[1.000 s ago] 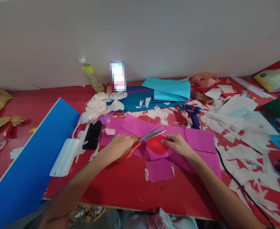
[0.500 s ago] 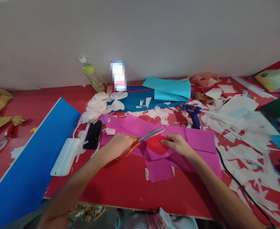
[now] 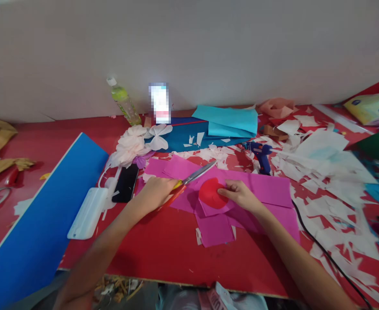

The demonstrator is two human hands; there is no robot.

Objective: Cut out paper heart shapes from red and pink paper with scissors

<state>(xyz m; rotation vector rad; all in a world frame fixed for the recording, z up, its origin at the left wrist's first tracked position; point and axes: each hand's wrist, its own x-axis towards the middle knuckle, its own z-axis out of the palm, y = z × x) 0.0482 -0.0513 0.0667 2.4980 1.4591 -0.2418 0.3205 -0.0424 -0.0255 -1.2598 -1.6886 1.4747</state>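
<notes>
My left hand (image 3: 157,192) is closed round the orange handles of a pair of scissors (image 3: 189,179); the steel blades are together and point up and right, lying over the magenta paper sheets (image 3: 266,189). My right hand (image 3: 239,194) rests on those sheets with its fingertips pinching the edge of a red paper circle (image 3: 208,193). The circle lies on a small folded magenta piece (image 3: 215,207). The blade tips are a little above and left of the circle, apart from it.
A black phone (image 3: 125,182), a white power bank (image 3: 87,212) and a blue board (image 3: 37,219) lie to the left. White paper flowers (image 3: 134,144), a bottle (image 3: 123,101), teal paper (image 3: 231,120), a blue glue gun (image 3: 262,156) with black cable, and white scraps (image 3: 325,172) lie round about.
The scissor blades, slightly apart over the red circle before, have come together and swung up and left away from it. My right hand has stayed on the circle.
</notes>
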